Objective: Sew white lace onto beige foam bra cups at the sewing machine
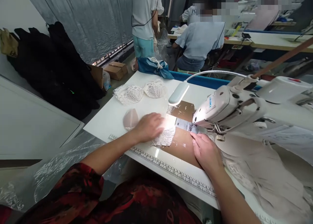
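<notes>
Left hand on lace (table edge near)

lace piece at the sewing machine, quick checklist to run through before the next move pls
1. Left hand flat on the lace piece, holding it down: ok.
2. Right hand fingers clear of the needle: cannot tell, the tips sit right beside the presser foot.
3. Lace edge lined up under the foot: cannot tell, glare and the sewing machine head hide it.
4. Lamp lit and aimed at the work: ok.
5. Spare lace cups and foam pad lying apart from the piece in hand: ok.
</notes>
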The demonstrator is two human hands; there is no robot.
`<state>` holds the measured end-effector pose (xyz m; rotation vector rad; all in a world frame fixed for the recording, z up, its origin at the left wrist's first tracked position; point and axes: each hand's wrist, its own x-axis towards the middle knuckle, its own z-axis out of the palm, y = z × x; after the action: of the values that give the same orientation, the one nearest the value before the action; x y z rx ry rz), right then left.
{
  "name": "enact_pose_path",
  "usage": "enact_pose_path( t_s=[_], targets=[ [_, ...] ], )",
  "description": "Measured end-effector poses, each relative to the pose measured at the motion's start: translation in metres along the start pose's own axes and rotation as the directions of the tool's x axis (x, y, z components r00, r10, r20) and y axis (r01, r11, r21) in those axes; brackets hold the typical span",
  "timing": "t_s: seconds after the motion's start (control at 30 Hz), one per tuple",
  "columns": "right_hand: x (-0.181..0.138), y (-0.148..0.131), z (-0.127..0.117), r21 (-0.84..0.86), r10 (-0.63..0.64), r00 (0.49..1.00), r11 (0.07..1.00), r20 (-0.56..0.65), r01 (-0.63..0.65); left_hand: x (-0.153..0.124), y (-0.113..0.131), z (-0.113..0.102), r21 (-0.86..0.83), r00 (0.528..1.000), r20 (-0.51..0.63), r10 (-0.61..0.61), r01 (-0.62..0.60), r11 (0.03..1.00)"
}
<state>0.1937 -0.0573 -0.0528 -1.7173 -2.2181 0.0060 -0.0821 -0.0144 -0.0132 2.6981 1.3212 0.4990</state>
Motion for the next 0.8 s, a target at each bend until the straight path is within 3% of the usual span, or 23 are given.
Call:
enact_pose_path(
  t_s=[0.07,0.13,0.17,0.23,0.33,0.43,0.53,0.63,0.7,0.8],
  targets=[
    [0.0,0.0,0.001,0.008,0.0,1.0,1.0,0.002,0.0,-0.03,-0.027,-0.011,0.094,0.951,-0.133,-0.277,0.291,0.952],
    [0.001,0.0,0.001,0.032,0.001,1.0,0.999,0.009,-0.001,-0.059,-0.053,-0.017,0.16,0.842,-0.174,-0.511,0.536,0.829],
    [0.002,-0.001,-0.001,0.058,0.001,1.0,0.998,0.016,-0.002,-0.071,-0.064,-0.018,0.151,0.804,-0.188,-0.564,0.591,0.792],
    [0.001,-0.003,-0.007,0.148,-0.002,0.999,0.989,0.035,-0.003,-0.093,-0.076,-0.019,0.103,0.79,-0.201,-0.579,0.605,0.79],
    [-0.004,-0.01,-0.026,0.36,-0.015,0.996,0.933,0.089,-0.018,-0.114,-0.069,-0.027,-0.08,0.814,-0.215,-0.54,0.536,0.84],
    [-0.011,-0.028,-0.047,0.607,-0.016,0.977,0.786,0.214,-0.12,-0.12,-0.037,-0.041,-0.342,0.855,-0.26,-0.449,0.353,0.871],
    [-0.014,-0.06,-0.057,0.845,-0.077,0.965,0.505,0.249,-0.178,-0.107,0.002,-0.05,-0.42,0.94,-0.29,-0.178,0.042,0.907],
    [-0.014,-0.097,-0.049,0.951,-0.133,0.957,0.208,0.259,-0.229,-0.08,0.033,-0.045,-0.418,0.955,-0.273,0.116,-0.227,0.88],
    [-0.019,-0.111,-0.042,0.927,-0.075,0.929,0.136,0.362,-0.35,-0.06,0.042,-0.033,-0.461,0.957,-0.24,0.165,-0.262,0.848],
    [-0.038,-0.102,-0.041,0.885,0.045,0.886,0.051,0.461,-0.463,-0.041,0.036,-0.01,-0.418,0.991,-0.1,0.084,-0.118,0.901]
  ],
)
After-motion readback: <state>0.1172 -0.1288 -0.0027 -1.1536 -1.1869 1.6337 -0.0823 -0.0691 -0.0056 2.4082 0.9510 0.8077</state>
